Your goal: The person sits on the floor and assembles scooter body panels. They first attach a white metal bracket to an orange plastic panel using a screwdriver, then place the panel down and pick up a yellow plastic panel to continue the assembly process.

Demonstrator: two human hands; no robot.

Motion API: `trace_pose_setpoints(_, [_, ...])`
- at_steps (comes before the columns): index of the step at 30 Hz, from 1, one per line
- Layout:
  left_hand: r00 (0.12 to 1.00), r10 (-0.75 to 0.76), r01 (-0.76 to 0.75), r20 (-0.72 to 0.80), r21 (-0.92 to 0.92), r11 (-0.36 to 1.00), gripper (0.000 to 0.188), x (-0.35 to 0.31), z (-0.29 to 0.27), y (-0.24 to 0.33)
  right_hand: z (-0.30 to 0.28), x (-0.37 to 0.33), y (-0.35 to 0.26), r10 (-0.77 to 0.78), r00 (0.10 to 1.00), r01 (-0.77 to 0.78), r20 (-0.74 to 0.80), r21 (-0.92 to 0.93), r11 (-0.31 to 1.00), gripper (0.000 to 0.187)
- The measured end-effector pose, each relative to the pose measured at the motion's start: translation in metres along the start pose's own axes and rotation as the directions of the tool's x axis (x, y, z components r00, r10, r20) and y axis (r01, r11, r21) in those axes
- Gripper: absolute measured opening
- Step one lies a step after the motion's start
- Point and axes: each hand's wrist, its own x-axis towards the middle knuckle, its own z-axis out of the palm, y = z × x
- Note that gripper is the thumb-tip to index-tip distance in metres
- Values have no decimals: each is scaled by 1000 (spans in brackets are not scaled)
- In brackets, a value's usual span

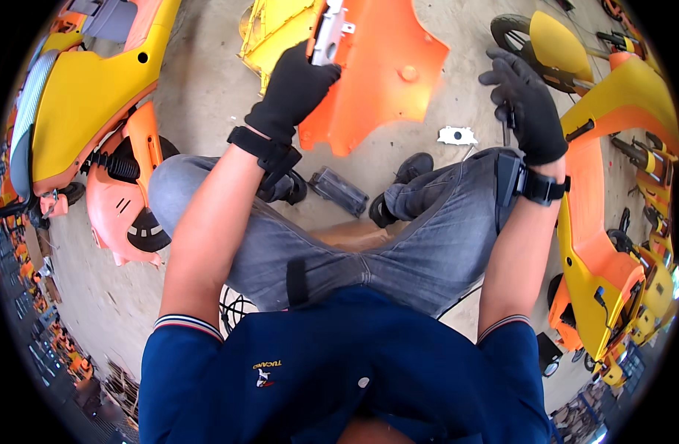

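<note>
My left hand (299, 85), in a black glove, is closed round a silver metal plate (328, 35) at the upper left edge of a large orange body panel (388, 66). The panel stands in front of my feet. My right hand (523, 103), gloved too, hovers above my right knee with its fingers apart. Beside its thumb a thin dark rod (506, 135) shows; whether the hand touches it I cannot tell. A small white-silver bracket (457, 135) lies on the floor between the panel and my right knee.
Beyond the orange panel sits a yellow plastic part (276, 33). On the floor between my shoes lies a dark, translucent oblong piece (339, 191). A yellow-orange scooter (95, 111) stands at left, another (587, 200) at right. Black cable (234, 307) loops by my left thigh.
</note>
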Motion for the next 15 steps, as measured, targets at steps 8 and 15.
trace_pose_setpoints(8, [989,-7,12,-148,37,999,32,2,-16,21,23,67,50,168,968,-200,184,169,965,27])
trace_pose_setpoints(15, [959,168,-107,-229,256,961,32,4,-29,9,53,131,95,354,928,-371,114,320,871,15])
